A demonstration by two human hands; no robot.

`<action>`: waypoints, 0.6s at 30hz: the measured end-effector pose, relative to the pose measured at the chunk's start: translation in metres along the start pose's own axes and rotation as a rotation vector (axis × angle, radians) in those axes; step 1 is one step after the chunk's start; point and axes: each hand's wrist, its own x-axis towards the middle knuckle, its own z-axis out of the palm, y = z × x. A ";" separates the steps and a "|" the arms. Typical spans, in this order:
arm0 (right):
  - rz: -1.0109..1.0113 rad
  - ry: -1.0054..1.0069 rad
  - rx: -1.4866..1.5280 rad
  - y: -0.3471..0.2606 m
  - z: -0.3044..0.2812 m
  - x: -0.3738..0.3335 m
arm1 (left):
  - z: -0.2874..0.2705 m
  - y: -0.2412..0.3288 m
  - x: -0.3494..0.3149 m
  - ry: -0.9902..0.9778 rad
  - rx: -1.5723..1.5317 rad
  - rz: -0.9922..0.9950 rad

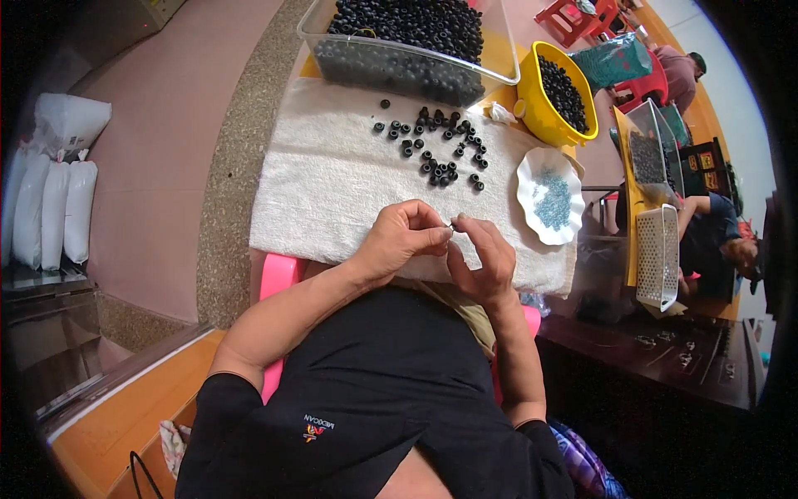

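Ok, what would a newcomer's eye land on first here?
Likely the bright yellow tub of black beads at the far right corner of the towel, beside a clear bin holding more. Next, the wavy white plate of blue bits on the towel's right. Near the towel's front edge, the left hand and right hand meet at a tiny thing.

Below and left of the pinching fingers [475, 234], a short line of small pale lettering [319, 421] stands upside down beside a small red, orange and blue emblem [315, 432] on the black short-sleeved cloth shirt [374, 374]. Far right of the fingers and slightly higher, a black box [705, 172] bears orange-and-red panels [708, 160], too small to read.
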 end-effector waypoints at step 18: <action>-0.106 0.020 -0.069 -0.001 0.004 0.002 | 0.001 -0.003 0.000 0.028 0.098 0.053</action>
